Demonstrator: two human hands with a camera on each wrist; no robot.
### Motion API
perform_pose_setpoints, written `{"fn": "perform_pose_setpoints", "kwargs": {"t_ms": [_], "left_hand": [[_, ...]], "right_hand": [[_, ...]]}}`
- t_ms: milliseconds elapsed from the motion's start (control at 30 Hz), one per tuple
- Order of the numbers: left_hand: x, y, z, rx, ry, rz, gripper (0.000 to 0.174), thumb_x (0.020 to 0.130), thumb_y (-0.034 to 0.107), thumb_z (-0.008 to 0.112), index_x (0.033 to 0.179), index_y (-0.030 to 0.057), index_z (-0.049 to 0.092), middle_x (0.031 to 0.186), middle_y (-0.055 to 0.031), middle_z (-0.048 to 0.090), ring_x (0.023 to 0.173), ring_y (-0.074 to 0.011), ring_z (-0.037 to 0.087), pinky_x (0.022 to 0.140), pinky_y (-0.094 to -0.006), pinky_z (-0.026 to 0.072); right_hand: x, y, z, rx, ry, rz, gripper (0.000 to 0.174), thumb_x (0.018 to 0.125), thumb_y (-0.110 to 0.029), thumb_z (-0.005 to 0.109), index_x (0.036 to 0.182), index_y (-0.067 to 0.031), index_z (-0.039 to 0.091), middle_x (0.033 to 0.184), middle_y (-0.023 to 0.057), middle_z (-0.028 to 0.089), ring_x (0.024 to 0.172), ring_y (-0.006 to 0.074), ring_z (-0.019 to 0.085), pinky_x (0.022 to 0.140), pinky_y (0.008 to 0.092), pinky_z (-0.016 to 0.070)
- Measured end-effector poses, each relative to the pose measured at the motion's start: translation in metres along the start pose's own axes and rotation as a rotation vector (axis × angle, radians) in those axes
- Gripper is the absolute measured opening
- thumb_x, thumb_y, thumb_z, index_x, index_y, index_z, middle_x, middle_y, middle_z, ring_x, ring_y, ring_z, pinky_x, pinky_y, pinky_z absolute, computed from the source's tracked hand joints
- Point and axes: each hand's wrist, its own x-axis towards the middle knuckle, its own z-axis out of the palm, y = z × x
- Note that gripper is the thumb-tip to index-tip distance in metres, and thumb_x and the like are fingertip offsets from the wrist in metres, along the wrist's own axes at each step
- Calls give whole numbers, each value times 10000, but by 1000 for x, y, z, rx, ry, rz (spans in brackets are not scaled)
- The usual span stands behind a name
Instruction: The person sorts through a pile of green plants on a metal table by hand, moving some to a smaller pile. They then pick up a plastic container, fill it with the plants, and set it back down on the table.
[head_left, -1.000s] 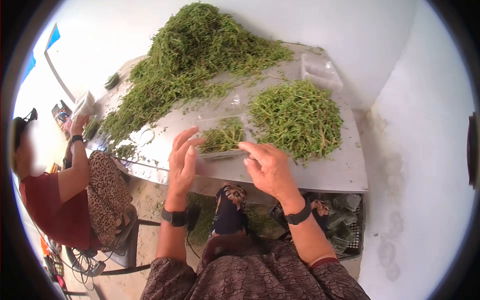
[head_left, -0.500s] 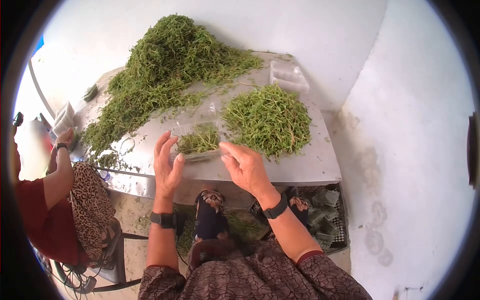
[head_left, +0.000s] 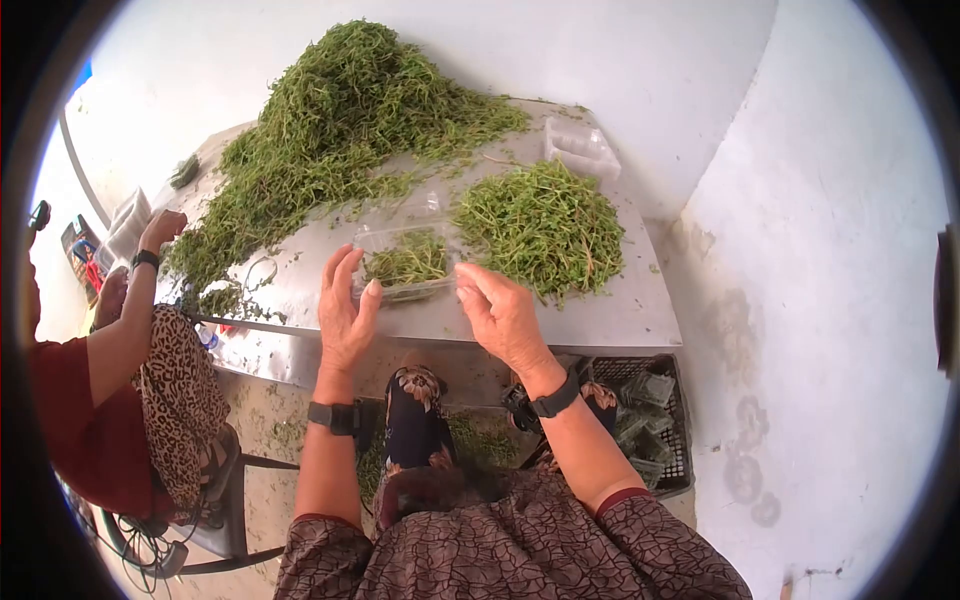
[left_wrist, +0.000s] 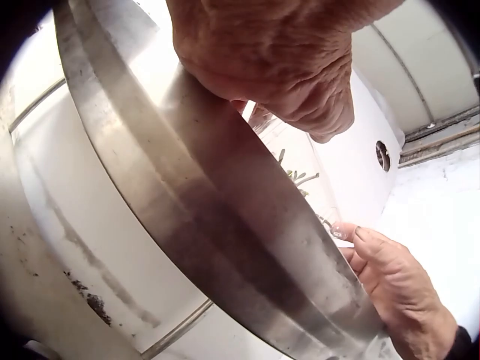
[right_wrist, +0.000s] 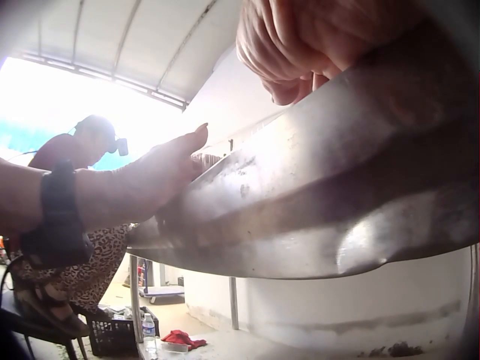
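Note:
A clear plastic box [head_left: 405,292] with green sprigs [head_left: 408,258] inside lies near the table's front edge, its clear lid raised behind. At the box's left end is my left hand [head_left: 346,318], fingers relaxed and thumb apart. My right hand [head_left: 503,318] is at the box's right end, fingers slightly bent; whether either hand touches the box is not clear. In the left wrist view my left hand [left_wrist: 270,60] looms over the metal table edge [left_wrist: 217,195], with my right hand [left_wrist: 401,292] beyond. The right wrist view shows my right hand [right_wrist: 330,37] above that edge.
A tall heap of greens [head_left: 350,110] covers the table's back left, a smaller pile [head_left: 545,230] lies right. Empty clear trays [head_left: 582,150] stand at the back right. A black crate [head_left: 655,420] with clear boxes is below the right side. Another person [head_left: 90,400] sits at left.
The view has shifted, moving the table leftward in the picture. Both hands stay around the box ends, a little less close to it at right. The seated person's arm has lifted.

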Motion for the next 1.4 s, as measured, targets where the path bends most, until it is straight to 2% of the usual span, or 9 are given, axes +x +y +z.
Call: {"fn": "perform_pose_setpoints", "kwargs": {"t_ms": [67,300,467,600,700,833,967,1167,1400], "left_hand": [[0,-1,0,-23,8,-3,481,920,304,591,1308,26,533,1363,-190,494,1145,-328,554,962,-405,452],[-1,-4,1,-68,13,-31,466,949,312,524,1314,23,524,1342,-194,499,1068,-322,567,935,-404,458],[-1,1,0,-152,19,-83,435,959,289,500,1299,20,535,1291,-193,520,1030,-317,570,924,-400,458],[1,4,-2,-80,9,-49,403,953,263,516,1273,21,558,1221,-184,554,1000,-300,575,899,-391,465],[-1,6,-1,-98,-1,-70,394,947,250,531,1267,22,564,1190,-177,569,973,-288,577,874,-386,472],[0,4,0,-69,11,-45,394,939,246,545,1264,26,567,1170,-174,573,943,-281,578,843,-381,478],[-1,5,0,-52,5,-54,389,933,237,547,1260,26,570,1170,-177,574,938,-290,581,842,-384,479],[0,4,0,-39,6,-34,392,934,245,539,1252,18,567,1152,-195,583,939,-319,588,843,-399,482],[0,6,1,-27,10,-28,394,935,251,537,1244,9,568,1146,-202,589,918,-332,597,828,-399,489]], "right_hand": [[0,-1,0,-5,9,3,268,875,-40,646,1137,17,636,912,196,706,809,300,710,689,353,567],[0,0,-1,-14,57,8,227,883,-40,639,1104,12,655,939,190,706,815,288,709,690,345,563],[1,-2,-7,-3,62,159,139,883,-27,631,1002,10,693,906,161,708,754,246,694,660,304,540],[-1,0,-21,-57,143,87,126,875,-22,630,976,7,699,874,143,708,731,230,688,648,301,532],[5,2,-52,-265,275,136,111,842,-22,652,934,-21,714,823,128,704,698,220,679,634,308,523],[11,20,-96,-504,328,271,106,824,-96,670,901,-42,719,815,138,698,679,289,664,649,358,517],[20,20,-116,-678,210,485,123,803,-167,678,849,-58,710,749,152,676,720,342,651,666,406,498],[27,31,-121,-924,21,418,126,798,-180,673,757,-64,701,714,166,657,716,365,644,649,440,494],[26,39,-128,-914,37,492,118,773,-145,630,727,-56,692,750,178,663,748,388,643,672,462,507]]}}
